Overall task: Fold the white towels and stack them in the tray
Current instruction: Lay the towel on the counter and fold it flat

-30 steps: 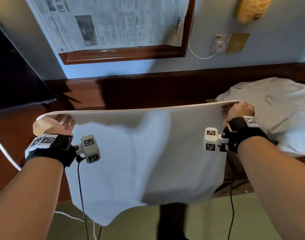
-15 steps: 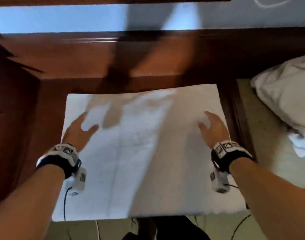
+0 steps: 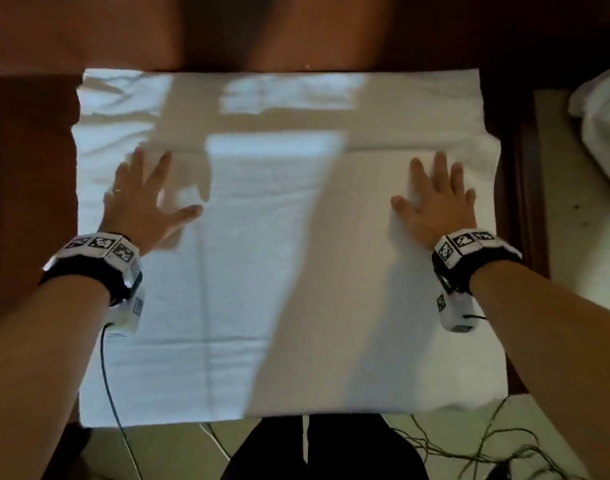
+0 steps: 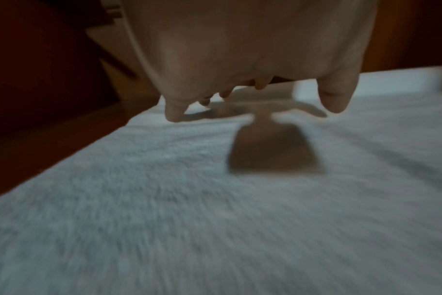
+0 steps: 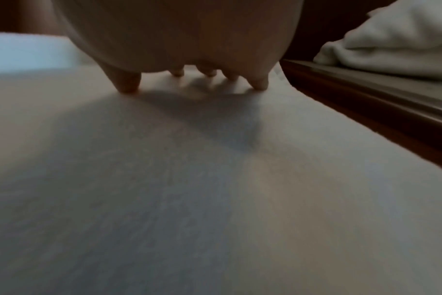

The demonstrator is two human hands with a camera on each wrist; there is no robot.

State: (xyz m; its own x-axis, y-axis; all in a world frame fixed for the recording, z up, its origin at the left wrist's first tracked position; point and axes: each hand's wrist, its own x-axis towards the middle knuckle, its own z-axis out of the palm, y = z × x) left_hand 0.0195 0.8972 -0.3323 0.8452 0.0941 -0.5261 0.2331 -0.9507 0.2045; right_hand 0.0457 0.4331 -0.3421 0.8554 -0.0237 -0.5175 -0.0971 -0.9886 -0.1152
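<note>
A large white terry-cloth towel (image 3: 289, 258) is lying spread flat across the dark reddish-brown wooden bench (image 3: 29, 140), its near edge hanging just over the bench's front and its far part showing a fold line and some wrinkles at the far left corner. The left hand (image 3: 142, 202) is resting palm-down on the towel's left half with fingers spread and straight, gripping nothing; in the left wrist view its fingertips (image 4: 174, 115) are touching the pile. The right hand (image 3: 435, 206) is lying flat on the right half, fingers spread, holding nothing, the fingertips (image 5: 127, 84) pressing the cloth. A crumpled heap of white towels (image 3: 601, 126) is sitting to the right, apart from the spread towel.
</note>
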